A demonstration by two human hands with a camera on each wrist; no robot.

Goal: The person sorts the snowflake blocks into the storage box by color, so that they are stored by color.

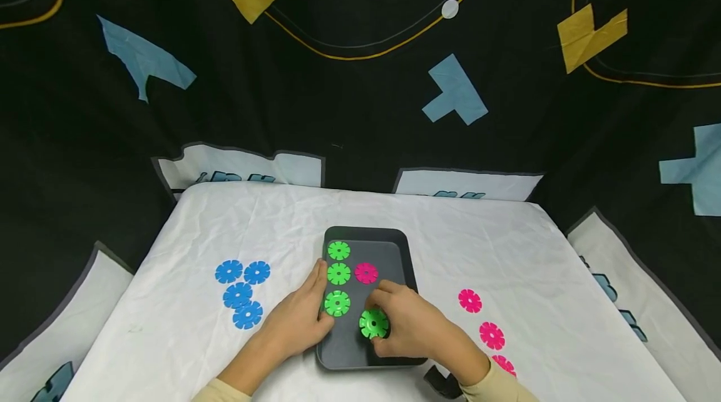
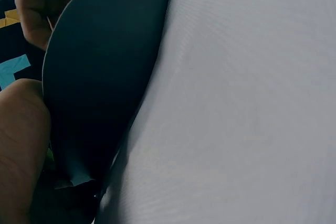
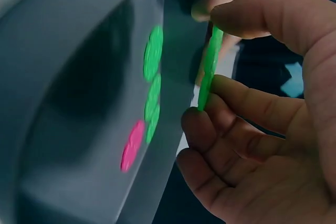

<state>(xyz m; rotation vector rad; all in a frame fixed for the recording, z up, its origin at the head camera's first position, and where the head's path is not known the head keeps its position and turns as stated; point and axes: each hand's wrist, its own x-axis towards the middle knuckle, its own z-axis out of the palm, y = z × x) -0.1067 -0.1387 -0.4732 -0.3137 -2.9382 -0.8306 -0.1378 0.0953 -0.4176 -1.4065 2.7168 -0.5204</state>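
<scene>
My left hand (image 1: 298,320) holds the left side of a dark grey tray (image 1: 388,236), its thumb at the rim and its fingers along the long edge. Over the tray's near right part, my right hand (image 1: 405,320) pinches a green notched plastic disc (image 1: 373,324) between thumb and fingers. The right wrist view shows that green disc (image 3: 210,66) edge-on, raised off the tray floor. A column of green discs (image 1: 338,274) lies along the tray's left side, with a pink disc (image 1: 366,273) beside the middle one. In the left wrist view, the tray's outer wall (image 2: 105,66) fills the middle.
Several blue discs (image 1: 237,295) lie grouped on the white cloth left of the tray. Pink discs (image 1: 492,335) form a slanting line to its right, the nearest partly behind the right sleeve. A black strap (image 1: 442,382) hangs by the right wrist. A dark curtain (image 1: 349,120) stands behind the table.
</scene>
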